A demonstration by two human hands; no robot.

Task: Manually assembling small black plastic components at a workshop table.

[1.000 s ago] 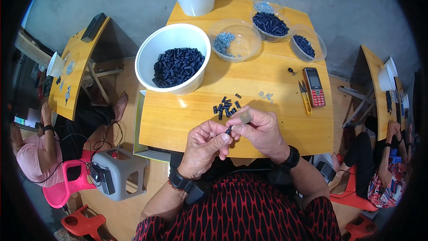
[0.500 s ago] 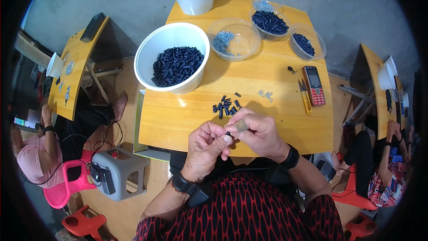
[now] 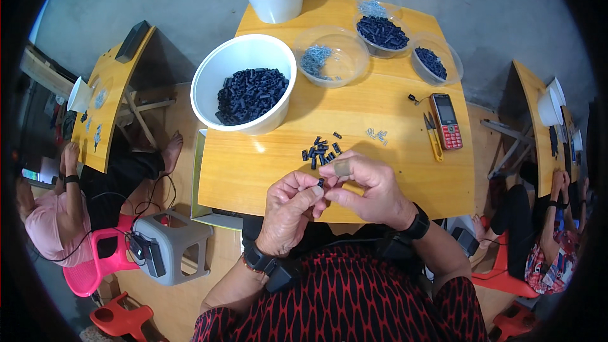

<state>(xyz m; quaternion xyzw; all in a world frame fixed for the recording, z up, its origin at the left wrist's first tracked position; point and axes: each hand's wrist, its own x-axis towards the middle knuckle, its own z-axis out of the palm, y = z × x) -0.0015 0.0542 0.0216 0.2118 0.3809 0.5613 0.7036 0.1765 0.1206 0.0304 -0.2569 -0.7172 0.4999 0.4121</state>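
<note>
Wooden table [image 3: 247, 171], two hands [image 3: 284, 212], one black part [image 3: 321, 182]

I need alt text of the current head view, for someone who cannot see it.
A left hand pinches a small black piece over a yellow wooden table, the open right hand close by. Beyond are a loose pile of black pieces, a large round white tub of similar pieces, and a red-and-black keypad phone beside a yellow-handled pointed tool.

Bright, even indoor illumination, localized glare on wooden tabletop [image 3: 354, 111], soft shadow beside large white bucket [image 3: 244, 57], peripheral fisheye curvature, black corners, handheld black part [image 3: 320, 182] poorly resolved.
</note>
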